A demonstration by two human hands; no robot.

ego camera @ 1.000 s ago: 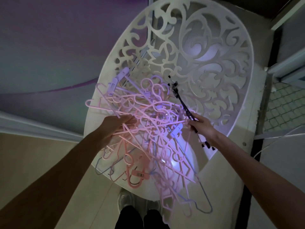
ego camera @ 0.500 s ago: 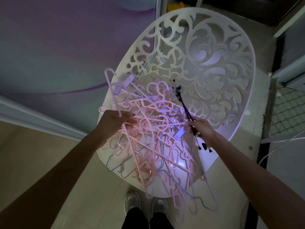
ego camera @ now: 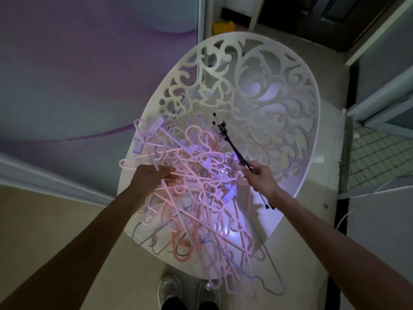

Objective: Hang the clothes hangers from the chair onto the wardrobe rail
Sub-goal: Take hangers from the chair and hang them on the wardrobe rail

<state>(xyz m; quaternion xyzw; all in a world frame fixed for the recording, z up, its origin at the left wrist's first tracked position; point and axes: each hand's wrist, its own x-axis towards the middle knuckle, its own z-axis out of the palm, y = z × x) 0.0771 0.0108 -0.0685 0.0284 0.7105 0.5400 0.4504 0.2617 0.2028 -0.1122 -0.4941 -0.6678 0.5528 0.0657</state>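
Both arms are reaching over the white chair (ego camera: pixel 257 90). The left hand (ego camera: pixel 149 180) is curling its grip round pink hangers (ego camera: pixel 196 175) piled on the chair seat; the right hand (ego camera: pixel 260 177) is pinching a black hanger (ego camera: pixel 228 137). Beige floor (ego camera: pixel 44 220) is lying left of the chair.

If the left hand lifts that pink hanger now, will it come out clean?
Probably not. The pink hanger the left hand grips runs into the tangled pile, so neighbours likely drag along. Thin plastic, probably light and slightly springy. Hangers overhanging the chair edge may slip off.
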